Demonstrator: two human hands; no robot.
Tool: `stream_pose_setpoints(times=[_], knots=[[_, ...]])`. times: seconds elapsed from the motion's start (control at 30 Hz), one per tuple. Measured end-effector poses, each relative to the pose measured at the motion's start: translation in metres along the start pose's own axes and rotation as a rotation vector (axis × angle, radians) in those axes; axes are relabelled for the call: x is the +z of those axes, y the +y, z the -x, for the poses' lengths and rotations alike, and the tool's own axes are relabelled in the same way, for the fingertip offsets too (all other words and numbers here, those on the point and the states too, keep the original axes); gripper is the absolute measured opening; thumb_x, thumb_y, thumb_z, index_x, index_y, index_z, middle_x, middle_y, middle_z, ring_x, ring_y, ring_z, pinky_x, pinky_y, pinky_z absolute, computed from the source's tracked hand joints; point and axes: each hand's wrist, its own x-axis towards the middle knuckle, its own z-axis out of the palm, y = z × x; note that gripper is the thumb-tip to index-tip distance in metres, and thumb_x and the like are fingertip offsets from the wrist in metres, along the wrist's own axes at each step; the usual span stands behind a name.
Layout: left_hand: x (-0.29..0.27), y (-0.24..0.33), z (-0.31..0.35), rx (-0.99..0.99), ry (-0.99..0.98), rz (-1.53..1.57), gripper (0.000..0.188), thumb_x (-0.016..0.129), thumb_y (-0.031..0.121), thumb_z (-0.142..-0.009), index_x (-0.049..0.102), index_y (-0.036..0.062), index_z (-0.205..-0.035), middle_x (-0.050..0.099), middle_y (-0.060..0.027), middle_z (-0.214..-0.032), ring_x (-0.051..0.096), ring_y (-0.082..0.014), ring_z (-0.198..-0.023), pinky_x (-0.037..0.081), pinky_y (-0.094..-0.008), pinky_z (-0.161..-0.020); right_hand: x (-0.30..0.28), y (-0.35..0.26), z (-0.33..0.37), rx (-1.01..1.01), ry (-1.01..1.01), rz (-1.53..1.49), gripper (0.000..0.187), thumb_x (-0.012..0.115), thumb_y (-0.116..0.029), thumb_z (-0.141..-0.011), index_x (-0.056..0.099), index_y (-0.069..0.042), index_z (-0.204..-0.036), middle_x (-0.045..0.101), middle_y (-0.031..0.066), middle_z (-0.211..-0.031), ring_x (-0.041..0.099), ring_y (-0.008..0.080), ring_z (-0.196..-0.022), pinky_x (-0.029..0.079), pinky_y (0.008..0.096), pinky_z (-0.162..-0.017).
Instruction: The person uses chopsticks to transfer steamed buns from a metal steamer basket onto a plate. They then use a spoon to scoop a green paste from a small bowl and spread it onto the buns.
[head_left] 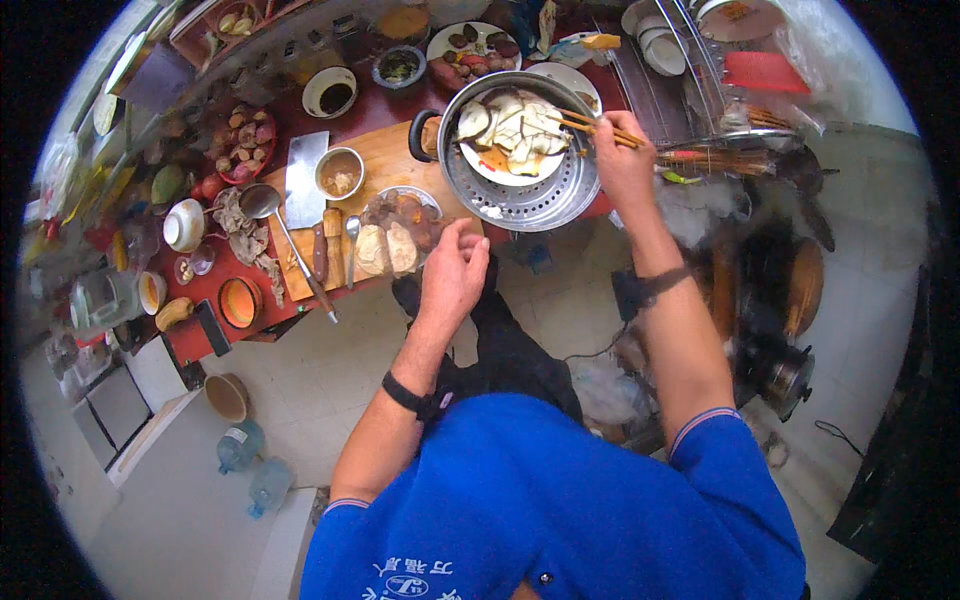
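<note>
My right hand (625, 170) is closed around a pair of wooden chopsticks (605, 130), their tips over a large steamer pot (545, 215) with a perforated metal tray. Inside the pot, a white plate (520, 180) bears pale strips with dark edges, which look like steamed eggplant, and some brown liquid. My left hand (455, 270) hovers near the table's front edge with loosely bent fingers and nothing visible in it. Close beside it are two pale buns (387, 250), in front of a plate of brown chunks (405, 212).
A wooden board (375, 170) carries a cleaver (306, 180), a small bowl (340, 172), a spoon (352, 240) and a knife handle (320, 252). A ladle (262, 203) lies across its left side. Behind stand a bowl of dark sauce (330, 93) and a dish rack (665, 85).
</note>
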Motion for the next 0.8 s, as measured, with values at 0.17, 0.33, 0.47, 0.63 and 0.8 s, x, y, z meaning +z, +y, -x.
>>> stream_pose_setpoints(times=[0.17, 0.33, 0.47, 0.63, 0.8], knots=[[0.015, 0.010, -0.019, -0.053, -0.035, 0.000, 0.054, 0.066, 0.022, -0.104, 0.050, -0.0062, -0.147, 0.076, -0.0187, -0.118, 0.075, -0.0260, -0.107, 0.059, -0.0378, -0.095, 0.006, 0.007, 0.018, 0.019, -0.139, 0.041, 0.017, 0.067, -0.020, -0.100, 0.071, -0.003, -0.099, 0.072, 0.0124, -0.078, 0.071, 0.0187, -0.072, 0.056, 0.0364, -0.068], [0.020, 0.015, -0.025, -0.078, -0.035, -0.009, 0.057, 0.067, 0.023, -0.104, 0.049, -0.0079, -0.148, 0.076, -0.0185, -0.114, 0.075, -0.0236, -0.104, 0.059, -0.0374, -0.094, -0.013, 0.008, 0.013, 0.042, -0.161, -0.019, 0.018, 0.067, -0.020, -0.100, 0.069, -0.002, -0.099, 0.070, 0.0118, -0.076, 0.069, 0.0174, -0.070, 0.055, 0.0354, -0.066], [0.018, 0.014, -0.036, -0.121, -0.080, -0.104, 0.061, 0.068, 0.026, -0.103, 0.049, -0.0088, -0.149, 0.076, -0.0155, -0.105, 0.074, -0.0215, -0.096, 0.058, -0.0360, -0.090, -0.022, 0.010, -0.007, 0.007, -0.079, -0.008, 0.018, 0.067, -0.019, -0.101, 0.070, -0.001, -0.100, 0.071, 0.0123, -0.078, 0.070, 0.0184, -0.070, 0.056, 0.0365, -0.066], [0.018, -0.001, -0.046, -0.087, -0.032, -0.064, 0.060, 0.067, 0.026, -0.102, 0.049, -0.0073, -0.148, 0.078, -0.0140, -0.093, 0.077, -0.0270, -0.090, 0.059, -0.0411, -0.088, -0.009, 0.015, -0.006, -0.011, -0.118, 0.084, 0.016, 0.067, -0.018, -0.101, 0.070, -0.003, -0.100, 0.073, 0.0136, -0.079, 0.073, 0.0204, -0.072, 0.057, 0.0370, -0.067], [0.028, -0.011, -0.047, -0.027, 0.050, -0.003, 0.060, 0.065, 0.017, -0.103, 0.042, -0.0071, -0.152, 0.076, -0.0130, -0.096, 0.076, -0.0252, -0.088, 0.059, -0.0399, -0.086, -0.008, 0.018, 0.018, 0.023, -0.214, 0.021, 0.017, 0.066, -0.018, -0.101, 0.069, -0.001, -0.101, 0.066, 0.0072, -0.076, 0.063, 0.0116, -0.070, 0.053, 0.0324, -0.065]])
